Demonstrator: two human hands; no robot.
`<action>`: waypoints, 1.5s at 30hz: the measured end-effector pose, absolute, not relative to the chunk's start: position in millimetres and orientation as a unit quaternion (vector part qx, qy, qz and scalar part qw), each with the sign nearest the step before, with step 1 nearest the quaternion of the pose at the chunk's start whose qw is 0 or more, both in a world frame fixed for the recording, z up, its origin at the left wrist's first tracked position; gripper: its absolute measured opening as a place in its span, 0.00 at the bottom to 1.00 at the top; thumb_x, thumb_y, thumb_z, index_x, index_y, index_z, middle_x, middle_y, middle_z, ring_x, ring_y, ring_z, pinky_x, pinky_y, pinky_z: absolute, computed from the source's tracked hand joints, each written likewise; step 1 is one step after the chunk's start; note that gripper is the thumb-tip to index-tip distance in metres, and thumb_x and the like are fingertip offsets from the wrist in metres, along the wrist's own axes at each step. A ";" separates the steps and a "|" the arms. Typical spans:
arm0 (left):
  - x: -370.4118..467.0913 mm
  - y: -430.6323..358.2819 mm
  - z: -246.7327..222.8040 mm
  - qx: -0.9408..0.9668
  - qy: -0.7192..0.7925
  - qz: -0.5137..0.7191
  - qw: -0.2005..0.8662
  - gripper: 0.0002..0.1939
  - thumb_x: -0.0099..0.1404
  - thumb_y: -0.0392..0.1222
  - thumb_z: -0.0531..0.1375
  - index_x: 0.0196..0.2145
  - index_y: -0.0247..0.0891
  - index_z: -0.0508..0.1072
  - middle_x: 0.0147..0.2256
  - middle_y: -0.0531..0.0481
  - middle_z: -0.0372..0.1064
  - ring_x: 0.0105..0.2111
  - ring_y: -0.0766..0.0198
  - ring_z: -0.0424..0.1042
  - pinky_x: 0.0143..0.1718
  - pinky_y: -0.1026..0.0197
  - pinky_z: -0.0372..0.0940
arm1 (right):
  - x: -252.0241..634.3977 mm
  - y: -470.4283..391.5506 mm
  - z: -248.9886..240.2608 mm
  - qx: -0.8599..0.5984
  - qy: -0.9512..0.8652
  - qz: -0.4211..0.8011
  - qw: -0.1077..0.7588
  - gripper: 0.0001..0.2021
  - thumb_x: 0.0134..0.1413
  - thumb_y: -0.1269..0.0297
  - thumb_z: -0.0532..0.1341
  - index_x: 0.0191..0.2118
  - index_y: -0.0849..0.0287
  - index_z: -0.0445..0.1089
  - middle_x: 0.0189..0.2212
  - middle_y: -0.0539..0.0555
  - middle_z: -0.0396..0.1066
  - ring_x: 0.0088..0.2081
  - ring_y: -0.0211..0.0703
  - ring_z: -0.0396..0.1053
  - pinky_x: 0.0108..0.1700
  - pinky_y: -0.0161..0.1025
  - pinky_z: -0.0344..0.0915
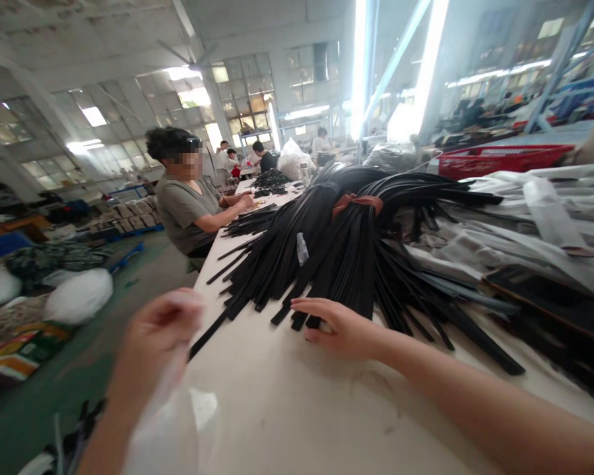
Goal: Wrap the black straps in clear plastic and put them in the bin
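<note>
My left hand (163, 336), blurred by motion, is at the table's left edge with its fingers pinched together. A thin whitish, see-through plastic piece (161, 409) hangs down from it; its full shape is smeared. At the front of a large pile of long black flat straps (346, 277), my right hand (339, 330) reaches in from the right. Its thumb and fingers are curved and apart around black strap ends, and I cannot tell whether they touch. A brown-red tie (357, 204) binds the bundle, and a small clear plastic piece (301, 249) lies on the straps.
A white table (277, 409) runs away from me. Across its left side a co-worker (188, 204) handles small things. White wrapped bundles (515, 218) and a red crate (505, 158) are on the right. White sacks (79, 297) stand on the floor to the left.
</note>
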State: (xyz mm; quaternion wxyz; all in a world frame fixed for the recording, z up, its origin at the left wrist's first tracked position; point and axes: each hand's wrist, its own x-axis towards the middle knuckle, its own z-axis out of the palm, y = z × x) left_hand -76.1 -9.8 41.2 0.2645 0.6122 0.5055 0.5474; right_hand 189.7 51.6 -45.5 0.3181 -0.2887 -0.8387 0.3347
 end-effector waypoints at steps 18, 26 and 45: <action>-12.4 14.2 -23.3 0.570 0.561 0.427 0.422 0.12 0.54 0.43 0.63 0.34 0.34 0.78 0.32 0.47 0.74 0.33 0.61 0.70 0.35 0.61 0.62 | 208.6 77.7 -38.8 -0.496 -0.775 0.180 0.347 0.05 0.51 0.71 0.61 0.30 0.60 0.75 0.27 0.53 0.73 0.31 0.41 0.70 0.35 0.36 0.64; -14.4 15.0 -24.1 0.541 0.563 0.439 0.445 0.09 0.48 0.42 0.67 0.25 0.34 0.75 0.25 0.50 0.71 0.28 0.64 0.67 0.34 0.62 0.60 | 202.0 72.7 -55.3 -0.428 -0.867 0.143 0.211 0.14 0.50 0.72 0.62 0.43 0.51 0.76 0.33 0.52 0.69 0.33 0.40 0.68 0.35 0.34 0.62; -19.5 12.6 -16.9 0.670 0.593 0.408 0.183 0.05 0.54 0.38 0.63 0.22 0.39 0.74 0.25 0.52 0.68 0.29 0.62 0.68 0.33 0.62 0.60 | 188.7 31.0 -21.5 -0.381 -0.872 0.080 0.297 0.14 0.62 0.66 0.52 0.26 0.59 0.69 0.21 0.52 0.67 0.24 0.37 0.65 0.28 0.35 0.50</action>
